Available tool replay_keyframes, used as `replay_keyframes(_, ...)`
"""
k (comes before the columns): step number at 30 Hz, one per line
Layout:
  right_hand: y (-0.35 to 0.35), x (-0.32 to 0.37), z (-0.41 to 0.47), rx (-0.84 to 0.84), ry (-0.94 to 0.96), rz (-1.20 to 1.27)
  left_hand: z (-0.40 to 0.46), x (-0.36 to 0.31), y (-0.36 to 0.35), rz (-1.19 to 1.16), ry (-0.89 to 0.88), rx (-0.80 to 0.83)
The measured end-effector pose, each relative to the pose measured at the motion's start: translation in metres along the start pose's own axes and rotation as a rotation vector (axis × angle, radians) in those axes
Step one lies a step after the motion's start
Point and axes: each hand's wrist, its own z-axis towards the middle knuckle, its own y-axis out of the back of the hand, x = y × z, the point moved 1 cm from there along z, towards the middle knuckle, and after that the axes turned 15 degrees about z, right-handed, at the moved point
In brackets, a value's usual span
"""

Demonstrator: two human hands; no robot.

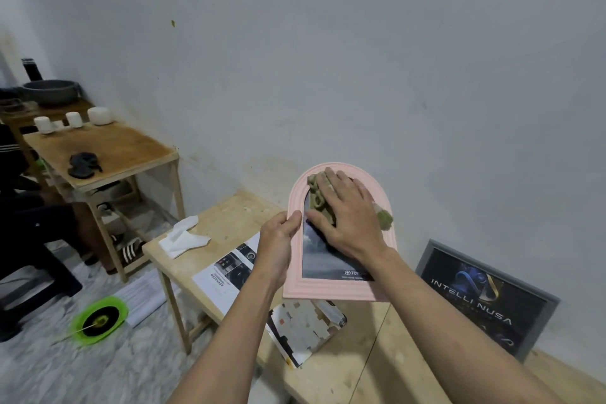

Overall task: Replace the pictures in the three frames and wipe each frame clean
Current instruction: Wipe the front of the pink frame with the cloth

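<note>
A pink arched frame (331,289) with a dark car picture (319,261) in it is held tilted above the light wooden table (229,216). My left hand (278,239) grips the frame's left edge, thumb on the front. My right hand (344,213) lies flat with straight fingers on an olive-green cloth (316,198), pressing it against the glass near the arch. A tuft of the cloth (385,220) sticks out on the right. A grey rectangular frame (485,298) with a dark "INTELLI NUSA" picture leans against the wall at the right.
On the table lie a white tissue (182,238), a printed brochure sheet (229,269) and a patterned print (305,328). A second wooden table (108,154) with white cups and a black object stands at the left. A green dish (98,320) sits on the floor.
</note>
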Motion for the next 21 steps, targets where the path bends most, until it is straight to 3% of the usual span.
replay_keyframes(3, -0.013, 0.012, -0.002, 0.116, 0.052, 0.145, 0.003, -0.003, 0.004, -0.060, 0.001, -0.010)
replay_keyframes(7, -0.022, 0.020, -0.023, 0.105, 0.100, 0.379, 0.009, -0.001, 0.010, -0.059, -0.006, -0.041)
replay_keyframes(12, -0.019, 0.030, -0.059, 0.193, 0.285, 0.391, 0.011, 0.000, 0.016, -0.028, 0.078, -0.113)
replay_keyframes(18, -0.018, 0.017, -0.083, 0.250, 0.473, 0.233, 0.008, 0.006, 0.008, 0.065, 0.086, -0.107)
replay_keyframes(21, 0.016, 0.018, -0.050, 0.042, 0.407, 0.265, 0.010, 0.022, 0.009, 0.003, 0.082, -0.049)
